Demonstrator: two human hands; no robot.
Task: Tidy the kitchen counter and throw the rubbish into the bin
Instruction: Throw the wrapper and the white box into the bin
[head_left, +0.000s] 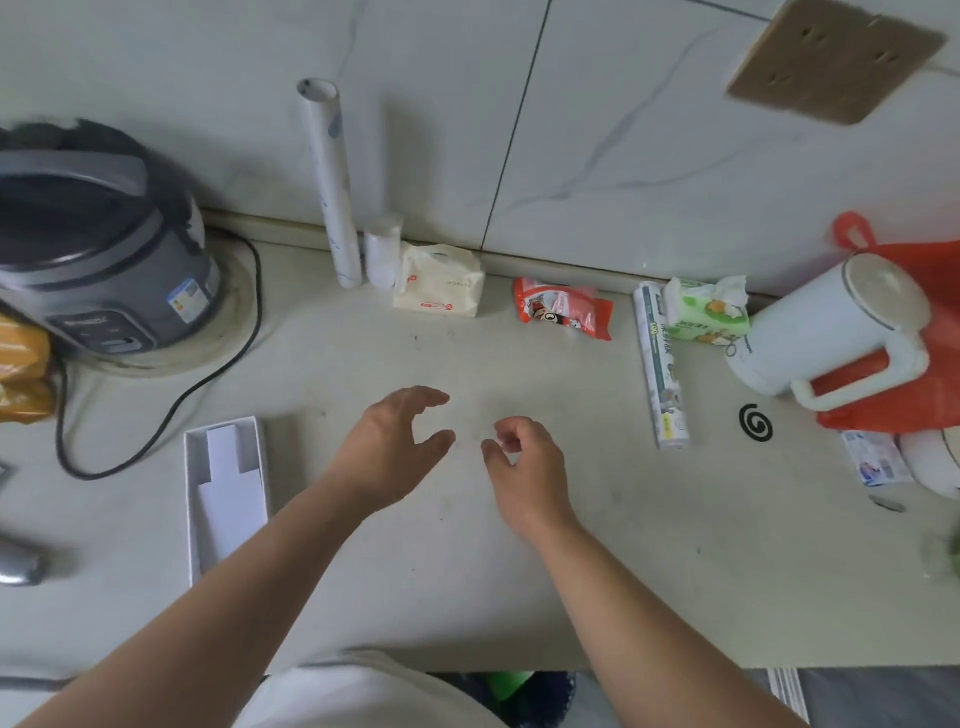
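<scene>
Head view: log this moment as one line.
left hand open, empty | right hand curled, empty | both over bare counter | red snack packet at wall, untouched

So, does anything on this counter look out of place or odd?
Yes. A red snack wrapper lies crumpled near the wall, an open white box sits empty by the left hand, and a black spiral coil lies loose beside the white kettle.
</scene>
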